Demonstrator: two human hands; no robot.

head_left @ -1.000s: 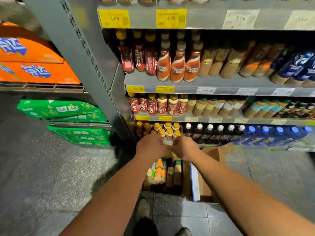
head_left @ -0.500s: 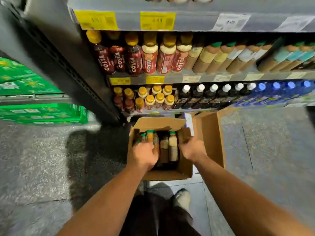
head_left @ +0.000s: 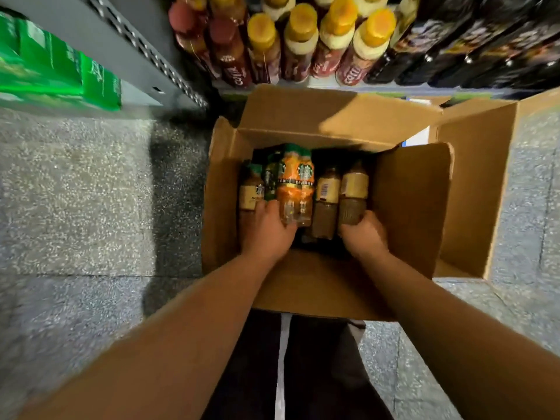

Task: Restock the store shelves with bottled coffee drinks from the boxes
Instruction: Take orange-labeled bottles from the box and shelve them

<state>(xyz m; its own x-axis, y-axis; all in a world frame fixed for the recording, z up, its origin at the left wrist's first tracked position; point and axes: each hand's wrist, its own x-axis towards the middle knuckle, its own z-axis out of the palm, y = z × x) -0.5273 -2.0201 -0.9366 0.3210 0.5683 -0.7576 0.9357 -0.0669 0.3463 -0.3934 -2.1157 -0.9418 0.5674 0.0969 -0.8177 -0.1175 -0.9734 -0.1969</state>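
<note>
Since half a second ago our view has tipped down and closed in on the open cardboard box, the upper shelves have slipped out of sight, and our hands have gone from the box's near edge down among the bottles.

Our left hand curls round the base of an orange-labelled Starbucks bottle, thumb on its right side and fingers on its left. That bottle overlaps the ones beside it. Our right hand wraps its fingers round the bottom of a beige-labelled coffee bottle at the right end of the row. Between the two gripped bottles lies another beige-labelled bottle, and one more rests at the left wall of the box, just beside our left hand.

We see the box on the speckled floor right against the bottom shelf, where yellow-capped Costa bottles stand in rows, with dark bottles to their right. A second open carton touches the box's right side. Green cases sit beyond the grey shelf upright on the left. Dark trousers show below the box.
</note>
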